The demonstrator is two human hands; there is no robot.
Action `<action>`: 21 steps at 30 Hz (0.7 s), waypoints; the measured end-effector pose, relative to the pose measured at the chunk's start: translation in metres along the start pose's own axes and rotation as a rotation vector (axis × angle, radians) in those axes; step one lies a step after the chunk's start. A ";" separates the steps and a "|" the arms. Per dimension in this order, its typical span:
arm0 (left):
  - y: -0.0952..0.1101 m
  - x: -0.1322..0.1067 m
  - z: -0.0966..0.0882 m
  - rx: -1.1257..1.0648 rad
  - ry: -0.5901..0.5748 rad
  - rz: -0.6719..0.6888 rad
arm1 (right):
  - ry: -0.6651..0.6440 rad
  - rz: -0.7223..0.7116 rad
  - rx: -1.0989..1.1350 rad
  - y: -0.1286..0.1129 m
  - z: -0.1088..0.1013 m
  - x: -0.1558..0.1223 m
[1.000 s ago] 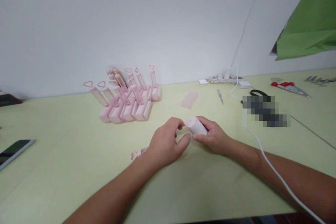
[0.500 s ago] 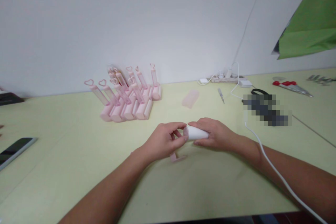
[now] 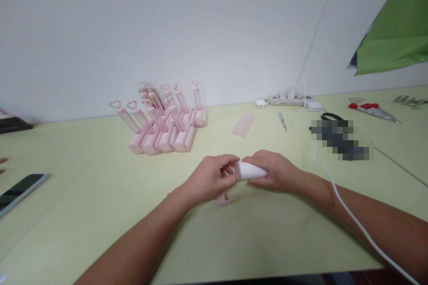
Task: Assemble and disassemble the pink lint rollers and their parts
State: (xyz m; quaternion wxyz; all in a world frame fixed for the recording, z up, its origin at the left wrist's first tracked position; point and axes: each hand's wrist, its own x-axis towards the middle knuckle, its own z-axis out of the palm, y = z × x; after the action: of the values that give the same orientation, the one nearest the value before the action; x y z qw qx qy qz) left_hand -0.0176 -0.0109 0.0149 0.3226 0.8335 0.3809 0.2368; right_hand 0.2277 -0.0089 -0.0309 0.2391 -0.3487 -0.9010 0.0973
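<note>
One white, plastic-looking cylinder (image 3: pixel 251 170) is held midway across the pale-green surface (image 3: pixel 267 236), front to back: the right hand (image 3: pixel 276 172) clamps its fingers round the body, probably for steadiness; the left hand (image 3: pixel 211 179) pinches the pinkish end.

power strip (image 3: pixel 284 102) along wall (image 3: pixel 217 31) | white adapter (image 3: pixel 313 106) by strip's right end | black loop (image 3: pixel 329 116) nearer than adapter | red-handled tool (image 3: pixel 372 109) farther right | green cloth (image 3: pixel 391 40) upper right | dark-screened phone (image 3: pixel 23 189) flat, left edge

I see the tube (image 3: pixel 251 170) between my left fingers (image 3: pixel 230 181) and right fingers (image 3: pixel 257 160), phone (image 3: pixel 23 188) far left, power strip (image 3: pixel 290 101) behind.
</note>
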 end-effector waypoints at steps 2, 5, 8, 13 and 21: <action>-0.002 0.000 0.002 0.004 0.013 0.002 | 0.001 -0.009 0.003 0.001 0.001 0.000; -0.003 0.000 0.005 0.016 0.049 0.010 | 0.009 -0.018 0.011 0.001 0.001 0.000; -0.003 0.001 0.007 0.007 0.079 0.020 | 0.005 -0.017 0.030 0.002 0.002 -0.001; -0.005 0.003 0.013 -0.026 0.135 0.005 | 0.000 0.034 0.081 0.002 0.000 0.000; -0.004 0.005 0.014 0.032 0.196 0.032 | 0.194 0.312 0.255 0.007 -0.005 0.004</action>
State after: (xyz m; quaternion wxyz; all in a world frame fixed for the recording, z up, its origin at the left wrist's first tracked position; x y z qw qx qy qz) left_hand -0.0080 -0.0103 0.0032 0.2668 0.8173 0.4012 0.3161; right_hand 0.2319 -0.0009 -0.0274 0.3490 -0.4586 -0.7892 0.2122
